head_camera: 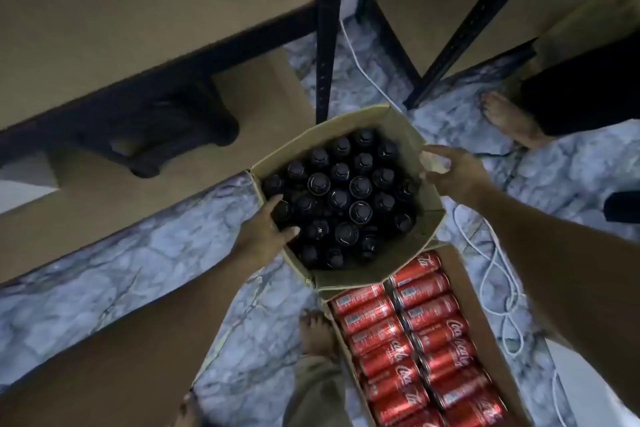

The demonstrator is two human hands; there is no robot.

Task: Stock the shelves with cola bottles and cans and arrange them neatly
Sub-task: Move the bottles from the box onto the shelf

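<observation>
Gripping the box (408, 135) of cola bottles (341, 198) by opposite walls — left hand (263, 232) curled over one rim, right hand (453, 173) pinching the other.

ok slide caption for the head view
The left hand and right hand hold an open carton of cola bottles beside boxed red cans.

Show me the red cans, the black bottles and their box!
red cola cans (429, 310), head view, one can's side
cola bottles (360, 186), head view, one black cap
cardboard box (401, 133), head view, inner wall
</observation>
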